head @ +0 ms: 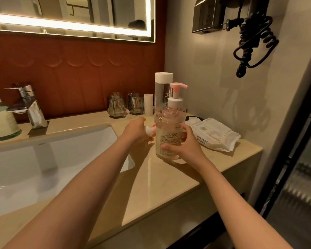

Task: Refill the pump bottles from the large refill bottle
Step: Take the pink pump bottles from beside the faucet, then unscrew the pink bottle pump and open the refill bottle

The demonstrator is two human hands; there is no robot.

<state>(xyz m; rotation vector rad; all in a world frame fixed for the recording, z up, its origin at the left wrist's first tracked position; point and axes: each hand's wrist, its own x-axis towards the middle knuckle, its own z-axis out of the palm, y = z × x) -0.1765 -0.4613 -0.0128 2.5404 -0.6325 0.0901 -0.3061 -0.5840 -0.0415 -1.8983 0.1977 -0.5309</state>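
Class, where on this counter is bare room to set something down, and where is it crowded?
Bare: the counter between sink and front edge, nearer than the open bottle. Crowded: back right, with refill bottle, pump bottle, glasses, wet wipes.

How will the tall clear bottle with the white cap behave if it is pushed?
The tall bottle is narrow for its height, so it would probably tip easily. Its smooth clear wall may feel slippery.

right hand (186, 147) gripping bottle (167, 135), left hand (136, 132) holding pump (149, 131)
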